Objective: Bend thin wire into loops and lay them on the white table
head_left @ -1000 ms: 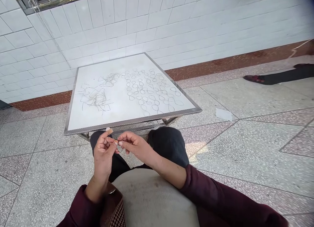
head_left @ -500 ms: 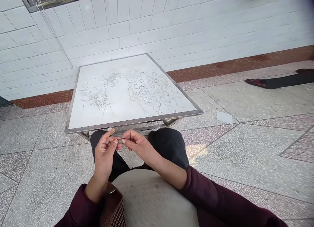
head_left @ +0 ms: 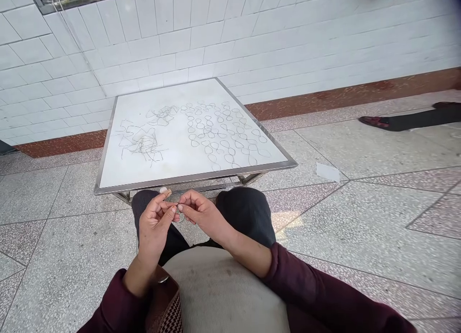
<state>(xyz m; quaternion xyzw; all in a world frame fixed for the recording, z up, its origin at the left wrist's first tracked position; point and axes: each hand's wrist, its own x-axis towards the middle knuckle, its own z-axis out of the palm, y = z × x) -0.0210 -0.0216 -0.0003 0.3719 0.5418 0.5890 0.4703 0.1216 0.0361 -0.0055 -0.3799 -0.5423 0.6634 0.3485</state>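
Observation:
Between my hands, over my lap, a thin dark wire loop (head_left: 182, 219) hangs below the fingertips. My left hand (head_left: 157, 222) pinches it with thumb and forefinger. Close beside it, my right hand (head_left: 201, 214) grips the same wire at the top, the fingertips almost touching. Beyond them stands a white table with a metal rim (head_left: 194, 180). Many figure-eight wire pieces (head_left: 228, 143) lie in rows on its right half. Loose bent wires (head_left: 142, 143) lie in a tangle at the left, and a smaller wire pile (head_left: 163, 114) sits farther back.
A white tiled wall (head_left: 144, 50) with a red-brown base strip rises behind the table. At the right, a person's dark-clothed leg and shoe (head_left: 376, 122) rest on the speckled floor. A white piece of paper (head_left: 327, 172) lies on the floor. My knees are under the table's near edge.
My fingers have shifted very slightly around the wire, and the left fingertips sit a little farther right. Both hands still hold it. The wires on the table have not moved.

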